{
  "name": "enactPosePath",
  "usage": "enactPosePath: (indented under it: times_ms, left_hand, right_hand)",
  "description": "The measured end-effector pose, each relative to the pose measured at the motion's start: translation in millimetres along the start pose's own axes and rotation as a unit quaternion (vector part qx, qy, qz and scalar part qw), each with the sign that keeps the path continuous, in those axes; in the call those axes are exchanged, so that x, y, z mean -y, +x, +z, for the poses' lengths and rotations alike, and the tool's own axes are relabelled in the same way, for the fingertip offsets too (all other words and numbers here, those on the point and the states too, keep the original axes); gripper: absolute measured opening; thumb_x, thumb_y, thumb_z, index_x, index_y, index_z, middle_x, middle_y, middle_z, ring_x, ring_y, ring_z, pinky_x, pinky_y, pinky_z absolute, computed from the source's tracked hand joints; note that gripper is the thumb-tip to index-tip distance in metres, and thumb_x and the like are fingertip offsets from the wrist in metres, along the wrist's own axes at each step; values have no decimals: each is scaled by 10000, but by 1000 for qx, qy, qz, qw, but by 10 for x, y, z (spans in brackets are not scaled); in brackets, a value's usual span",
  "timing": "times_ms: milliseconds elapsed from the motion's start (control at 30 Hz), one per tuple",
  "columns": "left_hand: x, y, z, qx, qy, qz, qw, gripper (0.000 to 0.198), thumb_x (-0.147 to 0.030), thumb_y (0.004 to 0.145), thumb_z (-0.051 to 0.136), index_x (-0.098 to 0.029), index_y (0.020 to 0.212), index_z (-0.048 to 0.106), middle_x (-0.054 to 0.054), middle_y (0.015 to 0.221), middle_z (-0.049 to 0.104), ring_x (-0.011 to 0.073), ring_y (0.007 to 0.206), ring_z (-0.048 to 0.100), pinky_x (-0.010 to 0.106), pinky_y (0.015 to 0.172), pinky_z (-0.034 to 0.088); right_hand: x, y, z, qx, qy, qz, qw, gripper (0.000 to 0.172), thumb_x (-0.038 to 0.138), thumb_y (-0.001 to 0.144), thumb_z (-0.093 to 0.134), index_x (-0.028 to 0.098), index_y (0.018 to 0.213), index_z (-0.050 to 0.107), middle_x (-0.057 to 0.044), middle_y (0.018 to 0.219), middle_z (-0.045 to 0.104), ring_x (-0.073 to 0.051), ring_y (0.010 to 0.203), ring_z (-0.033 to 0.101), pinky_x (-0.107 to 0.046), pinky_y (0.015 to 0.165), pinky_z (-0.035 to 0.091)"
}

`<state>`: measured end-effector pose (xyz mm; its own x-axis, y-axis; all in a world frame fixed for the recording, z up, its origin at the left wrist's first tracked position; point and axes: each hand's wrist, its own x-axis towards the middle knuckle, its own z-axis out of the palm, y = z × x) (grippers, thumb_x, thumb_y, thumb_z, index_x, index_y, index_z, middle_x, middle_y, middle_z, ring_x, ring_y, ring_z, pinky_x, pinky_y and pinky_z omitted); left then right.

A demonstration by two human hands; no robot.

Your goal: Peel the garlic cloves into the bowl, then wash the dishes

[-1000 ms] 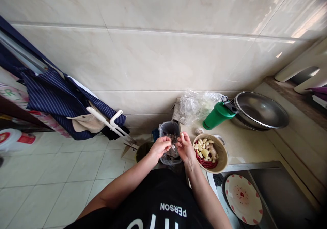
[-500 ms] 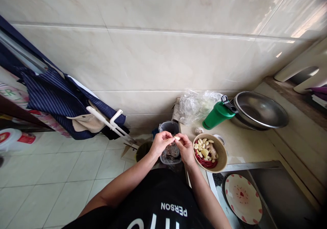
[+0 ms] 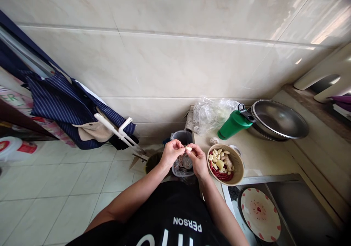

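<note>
Closely, the right hand [image 3: 199, 161] is pinching a garlic clove [image 3: 188, 148] between its fingertips, and the left hand [image 3: 170, 154] is pinching at the clove's left end, so it is sitting right between the two sets of fingers. The clove is looking pale, creamy white and smooth, small and plump, its longer side running roughly from hand to hand. Whether skin is clinging to it, I am not managing to tell. Below the fingers, a bin [image 3: 183, 136] is standing with a clear liner and scraps inside. Just right of the fingers, a tan basket [image 3: 239, 171] is resting on the table [image 3: 257, 158], holding similar pale cloves [image 3: 214, 157], knobbly ginger [image 3: 227, 162] and red chillies [image 3: 222, 176]. A bulb [image 3: 214, 140] is lying right of the fingers, slightly beyond them, and a green bottle [image 3: 233, 125] is standing farther right. A heart-patterned plate [image 3: 270, 209] is lying well to the right, nearer the body.
</note>
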<state>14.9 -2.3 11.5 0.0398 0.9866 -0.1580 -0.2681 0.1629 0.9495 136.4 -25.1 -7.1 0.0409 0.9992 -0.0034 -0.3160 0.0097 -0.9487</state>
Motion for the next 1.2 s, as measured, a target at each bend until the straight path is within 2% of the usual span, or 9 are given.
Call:
enactPosePath:
  times_ms: [100, 200, 300, 467, 600, 733, 1033, 1133, 1200]
  left_hand:
    - [-7, 2, -3, -7, -14, -16, 1000, 181, -77, 536, 610, -160, 585, 457, -47, 533, 527, 52, 458, 450, 185, 465, 347]
    - [-19, -3, -10, -8, -18, -31, 999, 181, -70, 526, 593, -160, 589, 449, -47, 528, 519, 45, 446, 431, 180, 453, 327]
    - [-30, -4, -5, 2, -24, -49, 998, 184, -62, 519, 574, -162, 589, 437, -53, 507, 497, 38, 429, 410, 173, 438, 300]
    - [-21, 1, 40, -7, -29, -78, 997, 184, -82, 524, 557, -172, 585, 408, -62, 482, 475, 43, 404, 413, 180, 427, 288]
    - [19, 4, 55, -24, -12, -73, 997, 164, -98, 531, 554, -169, 585, 417, -64, 479, 468, 41, 409, 411, 175, 424, 276]
    - [47, 10, 45, -30, 11, -52, 998, 144, -101, 532, 554, -162, 596, 442, -55, 516, 488, 33, 419, 399, 171, 427, 280]
    - [124, 39, -13, -44, 52, -19, 997, 89, -93, 552, 557, -153, 582, 498, -56, 523, 483, 38, 436, 379, 170, 439, 279]
    - [189, 61, -74, -47, 85, 4, 995, 69, -85, 573, 552, -151, 585, 539, -42, 547, 508, 56, 468, 415, 174, 460, 302]
    - [223, 85, -99, -44, 121, 20, 991, 80, -92, 605, 557, -154, 628, 603, -14, 602, 561, 83, 527, 476, 185, 507, 356]
  right_hand:
    - [34, -4, 3, 31, 43, 39, 998, 176, 274, 708, 691, 230, 871, 639, 9, 799, 595, -137, 746, 536, -264, 735, 444]
    - [73, 1, -13, 58, 20, 55, 997, 247, 280, 705, 696, 230, 940, 640, 12, 796, 609, -131, 727, 533, -244, 687, 443]
    - [51, -10, -6, 70, 32, 78, 994, 207, 281, 730, 677, 214, 923, 646, 11, 780, 598, -104, 660, 504, -206, 588, 412]
    - [-50, -49, 68, 31, 162, 109, 980, 175, 280, 724, 690, 218, 859, 598, 48, 671, 521, -57, 530, 420, -156, 441, 282]
    - [-71, -38, 81, 7, 201, 123, 972, 203, 276, 693, 720, 213, 804, 562, 36, 719, 551, -63, 566, 461, -155, 449, 298]
    - [-60, -2, 65, 0, 222, 139, 965, 210, 278, 693, 723, 206, 791, 552, 49, 632, 515, -56, 513, 411, -151, 419, 267]
    - [50, 69, -30, -76, 276, 115, 951, 254, 252, 633, 761, 219, 762, 545, 56, 682, 488, -50, 516, 386, -147, 383, 230]
    - [67, 113, -106, -91, 308, 96, 942, 239, 247, 644, 758, 223, 758, 549, 52, 714, 506, -46, 546, 409, -134, 389, 252]
    - [72, 125, -128, -76, 330, 106, 935, 237, 231, 658, 750, 237, 809, 568, 46, 750, 528, -43, 556, 420, -129, 405, 280]
